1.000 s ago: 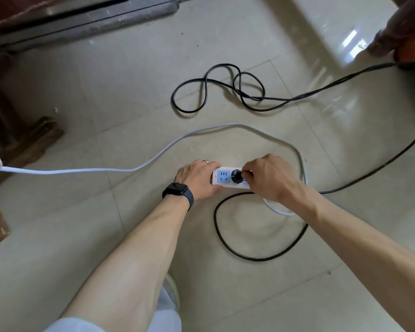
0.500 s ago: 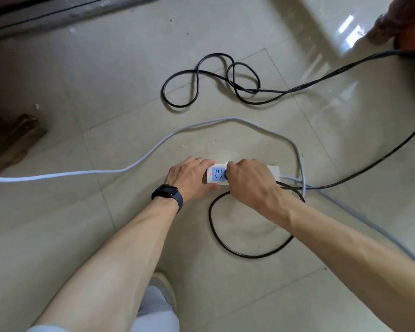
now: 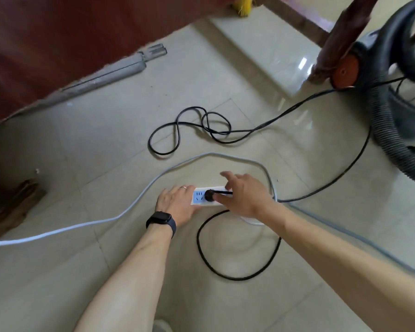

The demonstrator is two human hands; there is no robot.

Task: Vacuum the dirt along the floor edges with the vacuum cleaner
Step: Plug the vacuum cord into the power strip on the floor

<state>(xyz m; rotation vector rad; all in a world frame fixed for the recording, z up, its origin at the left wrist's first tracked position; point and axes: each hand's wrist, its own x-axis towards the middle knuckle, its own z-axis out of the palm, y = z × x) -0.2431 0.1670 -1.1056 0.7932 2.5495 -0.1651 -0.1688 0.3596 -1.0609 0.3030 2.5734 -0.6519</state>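
One white plastic power strip (image 3: 207,197) flat on beige tile floor (image 3: 106,144); one round black plug (image 3: 209,195) seated in it. Left hand (image 3: 177,204), palm down, fingers flat, presses strip's left end. Right hand (image 3: 243,196) spread wide above strip, gripping nothing. Two cables: one black cord (image 3: 237,276), looped; one white cord (image 3: 130,207). One black vacuum cleaner with ribbed hose (image 3: 383,121) far right, well apart.
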